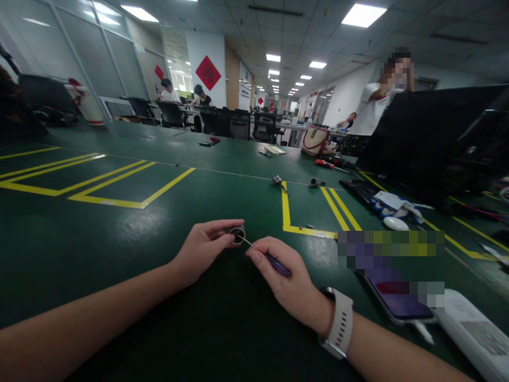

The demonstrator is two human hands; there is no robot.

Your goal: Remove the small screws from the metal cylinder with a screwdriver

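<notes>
Between the thumb and fingers of my left hand (201, 249) is a small round metal part (237, 232), its hollow end turned toward my right side. My right hand (284, 273) grips a screwdriver with a dark purple handle (279, 264). The thin shaft points into the opening of the round part; its tip is too small to make out. Beyond my hands, a small metal fitting (279, 183) and a dark metal cup-like piece (317, 182) lie on the green table (159, 254). A few tiny dark pieces (309, 226) rest by the yellow tape.
To the right are a phone (393, 297) with a cable, a white box-like device (473, 329), a white mouse (395, 224) and gloves (397, 204). A red-handled screwdriver (325, 164) lies farther back near a large black monitor (433, 138). A person (377, 103) stands behind it.
</notes>
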